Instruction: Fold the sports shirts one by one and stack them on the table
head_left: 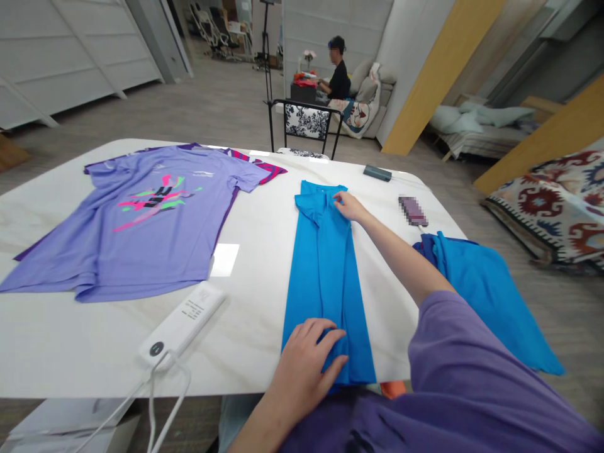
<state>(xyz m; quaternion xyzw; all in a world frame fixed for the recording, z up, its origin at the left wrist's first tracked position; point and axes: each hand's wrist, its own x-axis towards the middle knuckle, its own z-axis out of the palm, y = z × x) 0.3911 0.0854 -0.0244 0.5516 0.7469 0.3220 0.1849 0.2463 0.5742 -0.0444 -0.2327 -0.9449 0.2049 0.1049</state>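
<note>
- purple sleeve (pixel 453 352) is showing nearest, its arm reaching over the white table (pixel 252 321), where the blue shirt (pixel 304 283) is lying folded narrow.
- left hand (pixel 309 358) is resting on the shirt's near part, thumb and fingers parted and gripping nothing, seemingly steadying it.
- right hand (pixel 348 206) is bending its fingers at the far end, perhaps holding it flat; i cannot tell whether it is pinching cloth.
- lilac shirt (pixel 201 220) is lying spread at left, probably leaving working room.
</note>
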